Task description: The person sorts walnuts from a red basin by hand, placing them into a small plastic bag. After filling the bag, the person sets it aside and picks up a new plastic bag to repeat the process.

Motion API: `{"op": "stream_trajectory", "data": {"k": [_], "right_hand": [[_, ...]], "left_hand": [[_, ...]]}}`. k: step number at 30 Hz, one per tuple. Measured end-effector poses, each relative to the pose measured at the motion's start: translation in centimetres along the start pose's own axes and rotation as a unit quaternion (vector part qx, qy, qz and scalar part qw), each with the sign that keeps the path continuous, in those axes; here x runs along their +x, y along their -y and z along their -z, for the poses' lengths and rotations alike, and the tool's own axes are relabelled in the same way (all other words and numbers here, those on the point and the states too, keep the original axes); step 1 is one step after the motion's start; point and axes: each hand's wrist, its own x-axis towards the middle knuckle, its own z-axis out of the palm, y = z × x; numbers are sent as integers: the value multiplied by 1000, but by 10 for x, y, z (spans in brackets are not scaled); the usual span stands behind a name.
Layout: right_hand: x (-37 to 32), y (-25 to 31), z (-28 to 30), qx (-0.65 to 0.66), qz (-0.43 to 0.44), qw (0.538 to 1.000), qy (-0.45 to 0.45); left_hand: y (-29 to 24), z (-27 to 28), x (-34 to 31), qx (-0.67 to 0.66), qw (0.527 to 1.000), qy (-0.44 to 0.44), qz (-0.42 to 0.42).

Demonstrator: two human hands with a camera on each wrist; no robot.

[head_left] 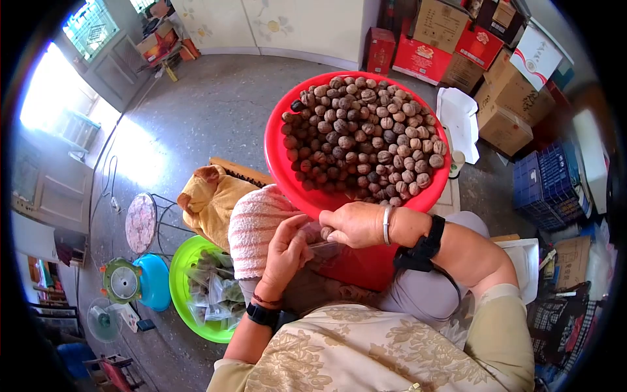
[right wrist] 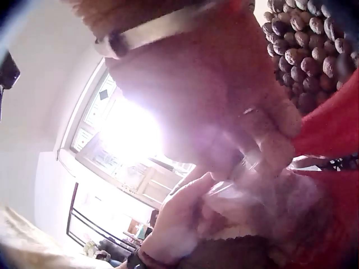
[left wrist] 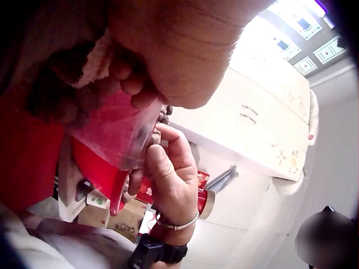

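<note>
A clear plastic bag hangs between the two hands over the lap, with dark walnut-like lumps in its lower part. The left hand grips one side of its top, fingers curled in. On the other side, the right hand pinches the bag's edge between thumb and fingers, right by the red basin's near rim. Just beyond the hands, the red basin is heaped with walnuts. In the right wrist view, the bag is blurred and partly hidden by the fingers.
A green basin with several filled clear bags stands on the floor at left. Near it are a blue basin, a dial scale and a round stool. A striped towel covers the left knee. Cardboard boxes stack up at right.
</note>
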Motion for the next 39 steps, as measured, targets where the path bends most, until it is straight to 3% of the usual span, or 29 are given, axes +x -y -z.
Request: {"op": "stream_trajectory", "data": {"k": [12, 14, 16, 18, 20, 24, 27, 36, 39], "right_hand": [[0, -1, -1, -3, 20, 999, -35], [1, -6, 0, 59, 40, 997, -42], [4, -13, 12, 105, 27, 989, -98], [10, -38, 22, 61, 39, 976, -206], [14, -67, 33, 16, -38, 956, -291], [15, -108, 57, -79, -246, 916, -309], [21, -123, 56, -52, -275, 907, -316], [38, -127, 41, -169, -327, 894, -255], [42, -139, 37, -204, -308, 888, -273]], "left_hand": [[2, -3, 3, 54, 998, -13, -22], [5, -3, 4, 52, 998, -11, -28], [5, -4, 5, 36, 999, -18, -22], [-1, -5, 2, 33, 999, -14, -12], [-1, -5, 1, 30, 999, -11, -2], [0, -3, 2, 21, 1000, -3, -20], [2, 0, 1, 0, 1000, 6, -9], [5, 5, 2, 6, 1000, 14, -2], [-1, 3, 1, 16, 1000, 15, 1]]}}
